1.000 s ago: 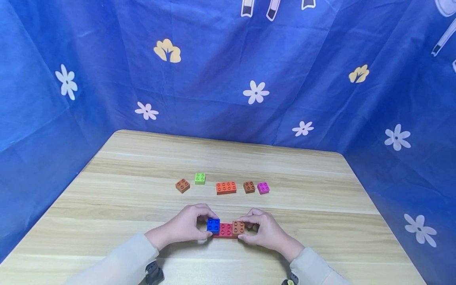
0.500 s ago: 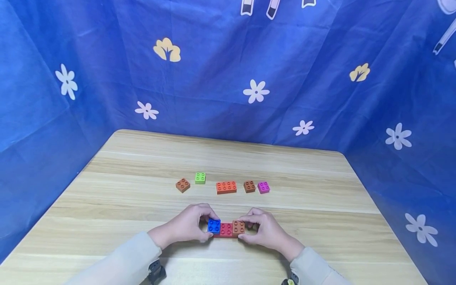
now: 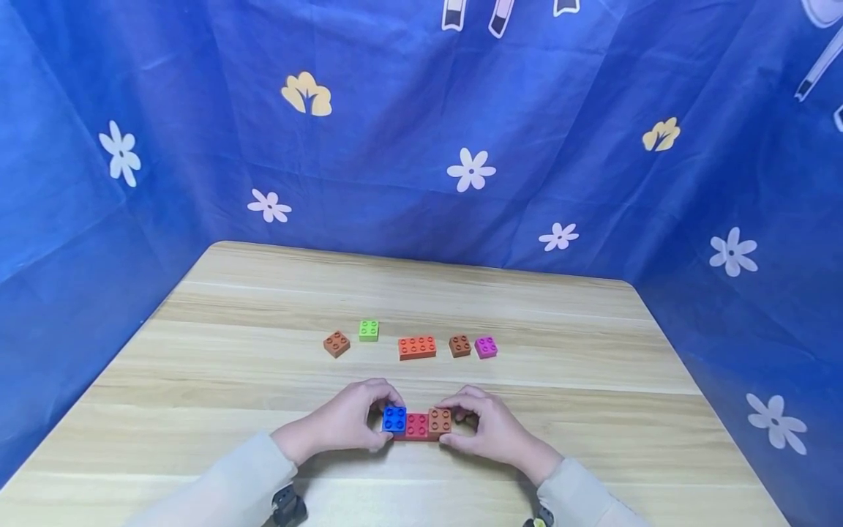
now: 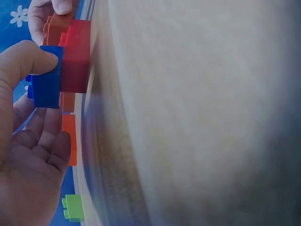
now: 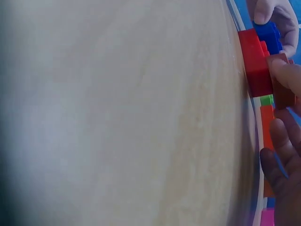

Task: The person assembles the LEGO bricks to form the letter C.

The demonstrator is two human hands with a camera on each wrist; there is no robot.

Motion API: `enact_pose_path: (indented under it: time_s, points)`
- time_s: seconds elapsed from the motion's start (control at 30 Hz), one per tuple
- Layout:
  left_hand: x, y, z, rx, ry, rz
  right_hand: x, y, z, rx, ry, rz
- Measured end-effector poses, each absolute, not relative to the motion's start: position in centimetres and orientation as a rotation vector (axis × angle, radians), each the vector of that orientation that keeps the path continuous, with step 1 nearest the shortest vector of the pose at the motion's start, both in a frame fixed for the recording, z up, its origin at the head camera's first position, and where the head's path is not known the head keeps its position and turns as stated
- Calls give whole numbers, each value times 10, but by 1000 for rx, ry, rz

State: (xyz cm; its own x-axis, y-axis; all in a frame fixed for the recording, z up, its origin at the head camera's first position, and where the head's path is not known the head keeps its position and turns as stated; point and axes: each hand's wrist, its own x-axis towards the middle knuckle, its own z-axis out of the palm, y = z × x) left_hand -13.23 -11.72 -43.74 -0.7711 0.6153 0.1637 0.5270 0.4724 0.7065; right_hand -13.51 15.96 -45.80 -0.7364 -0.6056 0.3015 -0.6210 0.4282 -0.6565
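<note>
A long red brick (image 3: 417, 425) lies on the table near its front. On its left end sits a blue brick (image 3: 394, 419), overhanging a little to the left; on its right end sits a brown brick (image 3: 440, 419). My left hand (image 3: 349, 417) pinches the blue brick between thumb and fingers. With thumb and index finger, my right hand (image 3: 490, 426) pinches the brown brick. In the left wrist view the thumb presses the side of the blue brick (image 4: 47, 80). The right wrist view shows the other thumb against the brown brick (image 5: 283, 89). Studs show in the middle of the red brick.
Farther back on the wooden table (image 3: 263, 293) lie a brown brick (image 3: 336, 344), a lime green brick (image 3: 369, 331), a long orange brick (image 3: 417, 348), another brown brick (image 3: 460, 346) and a magenta brick (image 3: 486, 348). A blue patterned cloth (image 3: 395, 183) hangs around the table.
Both hands keep their grip on the same bricks. The view has shifted very slightly; otherwise hardly anything has moved.
</note>
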Motion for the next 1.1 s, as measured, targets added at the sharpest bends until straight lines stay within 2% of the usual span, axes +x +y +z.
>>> enact_pose_path:
  time_s: [0.3,0.73,1.1]
  points:
    - [-132,-117,-437,1020,2615,1165,-147,175,-454,1156,-2614,1316]
    - [-132,-119,-438,1027,2627,1145,-185,206,-462,876,-2548,1114]
    - [-132,-119,-438,1028,2622,1153,-209,215,-458,691,-2611,1087]
